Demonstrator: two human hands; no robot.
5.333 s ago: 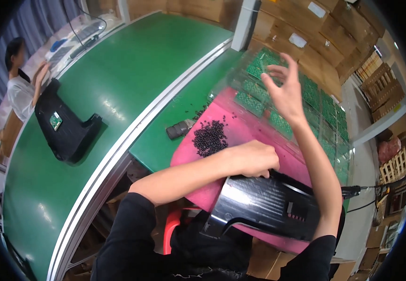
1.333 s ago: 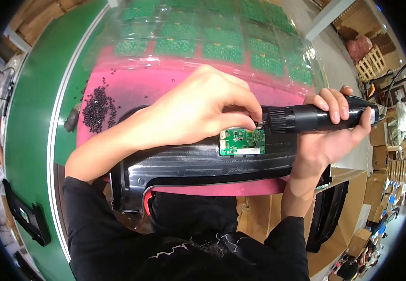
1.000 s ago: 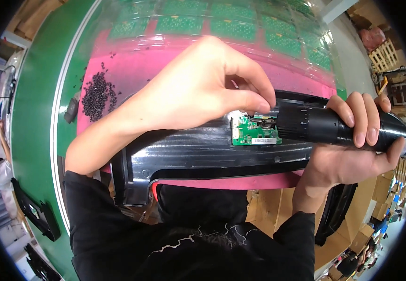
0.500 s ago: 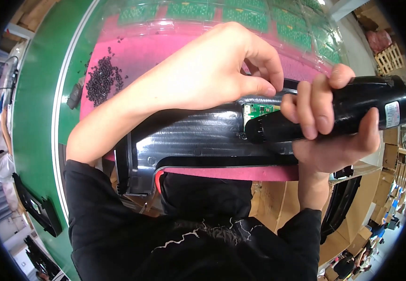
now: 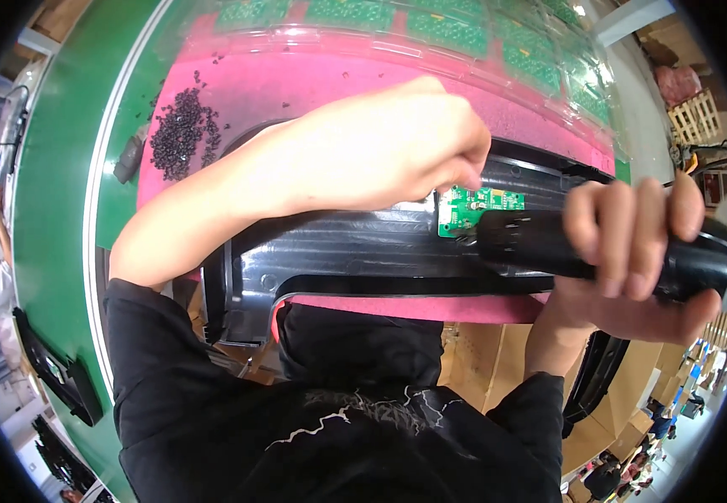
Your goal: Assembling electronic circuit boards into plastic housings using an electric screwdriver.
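A long black plastic housing (image 5: 338,251) lies across the pink mat in front of me, its inside facing up. A green circuit board (image 5: 464,210) sits in its middle. My left hand (image 5: 439,142) is over the board's upper left corner, thumb and fingers pinched together; whatever lies between them is hidden. My right hand (image 5: 632,260) is wrapped round a black electric screwdriver (image 5: 531,241), held nearly level. Its tapered end points left, at the lower edge of the board; I cannot tell whether the tip touches anything.
A heap of small black screws (image 5: 181,134) lies on the pink mat (image 5: 254,84) at the left. Clear plastic trays (image 5: 431,50) of green boards stand along the far side. Another black housing (image 5: 57,369) rests on the green table (image 5: 62,210). A cardboard box (image 5: 498,360) is at the lower right.
My right hand has moved right and nearer with the screwdriver, uncovering more of the board. The left hand has shifted slightly left and lower, its fingers drawing together at the board's corner.
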